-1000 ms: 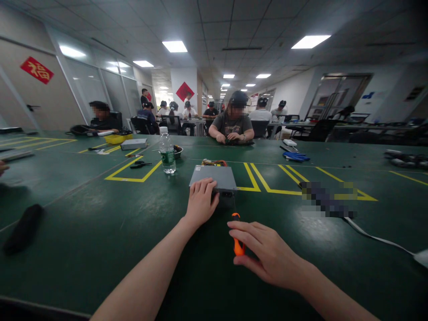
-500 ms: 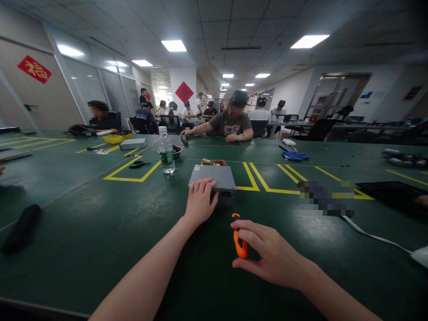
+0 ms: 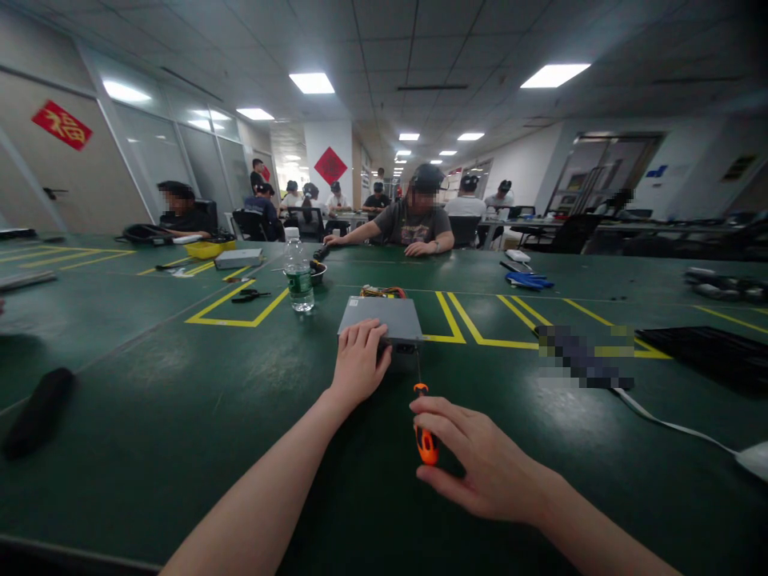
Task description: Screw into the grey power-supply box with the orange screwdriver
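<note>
A grey metal box [image 3: 384,318] lies on the green table [image 3: 180,400] in front of me, with coloured wires behind it. My left hand [image 3: 358,362] rests on its near left corner, fingers curled over the edge. My right hand [image 3: 480,464] grips the orange handle of a screwdriver [image 3: 424,432]. The thin shaft points at the box's near face.
A water bottle [image 3: 298,274] stands left of the box, scissors [image 3: 250,295] beyond it. A black object [image 3: 39,410] lies far left. A white cable [image 3: 678,424] runs at the right. A person [image 3: 420,216] sits across; blue gloves [image 3: 528,280] lie nearby.
My right hand has shifted its fingers round the screwdriver handle. The person across has stretched an arm out to the left. A black tray has appeared at the right.
</note>
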A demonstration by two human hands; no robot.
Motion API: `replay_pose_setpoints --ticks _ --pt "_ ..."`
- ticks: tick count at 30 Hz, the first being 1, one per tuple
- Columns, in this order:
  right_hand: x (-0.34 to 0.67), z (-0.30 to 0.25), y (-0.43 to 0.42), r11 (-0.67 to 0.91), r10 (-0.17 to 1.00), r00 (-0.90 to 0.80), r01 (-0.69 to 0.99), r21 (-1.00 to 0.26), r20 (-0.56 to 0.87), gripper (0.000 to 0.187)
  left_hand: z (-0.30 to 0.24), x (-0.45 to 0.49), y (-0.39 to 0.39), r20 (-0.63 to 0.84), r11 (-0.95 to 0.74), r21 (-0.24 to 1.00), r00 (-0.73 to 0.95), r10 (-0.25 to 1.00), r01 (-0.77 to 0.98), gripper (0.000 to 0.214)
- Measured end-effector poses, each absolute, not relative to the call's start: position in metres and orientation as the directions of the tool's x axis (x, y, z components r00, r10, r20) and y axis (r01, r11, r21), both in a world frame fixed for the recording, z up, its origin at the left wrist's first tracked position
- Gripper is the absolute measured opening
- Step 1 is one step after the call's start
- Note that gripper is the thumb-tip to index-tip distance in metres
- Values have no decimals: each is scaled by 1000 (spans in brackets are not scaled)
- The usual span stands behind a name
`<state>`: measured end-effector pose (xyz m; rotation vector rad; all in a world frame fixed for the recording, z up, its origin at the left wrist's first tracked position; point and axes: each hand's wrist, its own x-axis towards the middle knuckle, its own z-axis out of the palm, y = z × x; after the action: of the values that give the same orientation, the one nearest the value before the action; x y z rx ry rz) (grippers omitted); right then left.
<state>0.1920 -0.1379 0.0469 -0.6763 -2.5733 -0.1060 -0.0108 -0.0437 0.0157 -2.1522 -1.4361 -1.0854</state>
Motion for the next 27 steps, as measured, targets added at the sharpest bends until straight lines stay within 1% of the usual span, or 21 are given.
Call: replay_pose_setpoints --ticks 3,5,9,12,13,15,17,20,22,24,27 --pt "190 50 -139 881 415 -802 472 30 429 29 16 -11 -44 743 -433 132 199 638 892 28" --pt "189 47 -138 881 402 -797 471 47 451 28 16 -10 -44 742 -433 133 200 640 891 28" --pt "188 38 -134 884 408 -758 468 -11 509 31 16 -11 -44 743 -429 129 199 639 894 29" --pt "188 40 -135 871 457 -738 484 -83 496 32 17 -11 -45 744 -430 126 202 637 894 29" --pt "188 43 -136 867 468 -741 489 -90 483 32 17 -11 -45 745 -431 126 201 636 894 29" --pt "188 48 -139 870 458 -763 489 -55 455 32 17 -11 -45 747 -431 128 199 634 893 29" --pt "187 50 -140 876 430 -787 483 7 443 32 17 -11 -45 748 -431 128 199 633 893 29" --pt "187 47 -137 878 391 -773 475 47 500 27 17 -11 -45 748 -429 122 201 632 895 29" --pt "188 43 -135 879 381 -743 475 33 550 27 17 -11 -45 748 -426 120 201 633 897 29" --pt "190 42 -135 873 402 -714 488 -4 573 28 17 -11 -45 746 -422 118 200 635 899 29" --pt "191 46 -138 862 443 -705 505 -47 555 30 17 -11 -45 741 -423 118 203 639 898 29"
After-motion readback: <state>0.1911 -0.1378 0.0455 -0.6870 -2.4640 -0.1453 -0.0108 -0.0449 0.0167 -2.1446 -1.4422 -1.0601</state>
